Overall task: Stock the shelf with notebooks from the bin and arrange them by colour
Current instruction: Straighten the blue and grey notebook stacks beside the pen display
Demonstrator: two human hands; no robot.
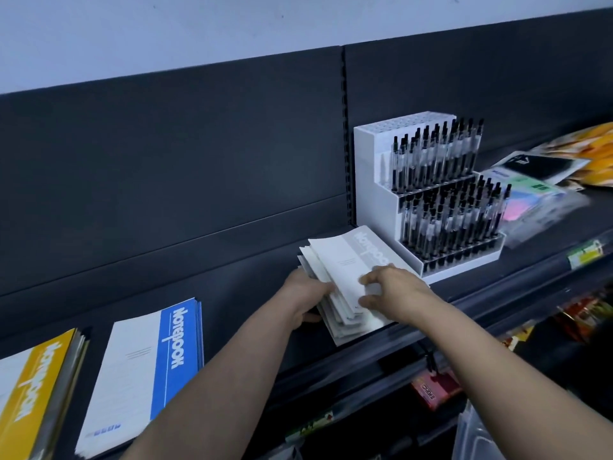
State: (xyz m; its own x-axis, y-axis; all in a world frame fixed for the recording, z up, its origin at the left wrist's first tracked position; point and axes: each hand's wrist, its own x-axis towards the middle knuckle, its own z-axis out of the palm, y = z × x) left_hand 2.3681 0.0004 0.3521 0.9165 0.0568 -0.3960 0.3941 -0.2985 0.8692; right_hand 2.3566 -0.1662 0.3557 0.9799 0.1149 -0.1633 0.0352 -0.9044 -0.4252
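Note:
A fanned stack of grey-and-white notebooks lies on the dark shelf, just left of the pen display. My left hand grips the stack's left edge, fingers curled under it. My right hand pinches the top notebooks at their near right corner. Further left on the same shelf lie a stack of blue-and-white notebooks and, at the far left edge of view, a stack of yellow ones. The bin is out of view.
A white tiered display of black pens stands right beside the grey stack. Plastic-wrapped stationery packs and yellow packets lie at the right. Lower shelves hold coloured goods. A dark back panel closes off the shelf behind.

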